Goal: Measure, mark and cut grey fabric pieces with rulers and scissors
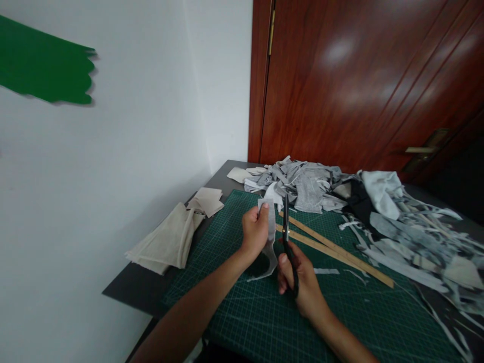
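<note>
My left hand (255,230) is closed on a strip of grey fabric (271,227), pinching it near the top with the thumb. The strip hangs down and its lower end curls left above the green cutting mat (242,322). In my right hand (300,280) is a pair of scissors (286,222) with black handles, held upright just right of the strip. The blades point away from me and look closed or nearly so. They stand apart from the strip. Behind the scissors, two wooden rulers (333,244) lie on the mat in a narrow V.
A heap of grey fabric scraps (308,184) lies at the back. More scraps and thin strips (423,242) spread along the right. Folded cream cloth (166,239) and small cream pieces (207,200) lie at the left. A white wall (132,151) and a wooden door (340,91) bound the table.
</note>
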Motion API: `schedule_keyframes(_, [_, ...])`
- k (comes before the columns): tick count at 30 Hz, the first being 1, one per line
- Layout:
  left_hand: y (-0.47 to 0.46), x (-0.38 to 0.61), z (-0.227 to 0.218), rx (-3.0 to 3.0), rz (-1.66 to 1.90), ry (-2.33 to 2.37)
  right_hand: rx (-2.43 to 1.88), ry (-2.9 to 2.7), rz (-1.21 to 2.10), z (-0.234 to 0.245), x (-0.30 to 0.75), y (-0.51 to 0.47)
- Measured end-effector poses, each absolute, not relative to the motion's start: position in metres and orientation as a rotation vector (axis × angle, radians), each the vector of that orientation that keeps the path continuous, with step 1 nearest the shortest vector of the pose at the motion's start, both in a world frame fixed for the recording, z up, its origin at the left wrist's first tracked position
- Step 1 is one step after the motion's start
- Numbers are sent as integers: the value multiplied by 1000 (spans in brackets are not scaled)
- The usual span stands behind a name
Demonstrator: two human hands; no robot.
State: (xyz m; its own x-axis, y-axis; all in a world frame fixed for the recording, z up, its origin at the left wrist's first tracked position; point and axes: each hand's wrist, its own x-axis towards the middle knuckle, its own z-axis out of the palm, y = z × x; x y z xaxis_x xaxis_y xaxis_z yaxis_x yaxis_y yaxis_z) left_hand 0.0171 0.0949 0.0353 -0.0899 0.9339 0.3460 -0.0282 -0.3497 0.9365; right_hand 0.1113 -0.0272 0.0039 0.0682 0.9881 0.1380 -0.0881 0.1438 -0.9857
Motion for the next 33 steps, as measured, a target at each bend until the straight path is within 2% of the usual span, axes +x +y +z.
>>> schedule_keyframes(7, [89, 21, 38, 1276, 1531, 961, -1139, -991, 861, 4, 121, -17])
schedule_keyframes(13, [79, 27, 42, 811, 1174, 678, -1188, -1013, 782, -3, 125, -12])
schedule_keyframes(18, [81, 25, 50, 558, 1033, 566, -1167, -1030, 683, -4, 131, -11])
schedule_keyframes(27, [79, 22, 61, 446, 964, 462, -1125, -934, 689, 1, 141, -5])
schedule_keyframes(33, [76, 15, 65, 438, 932, 317, -1077, -936, 996, 14, 135, -5])
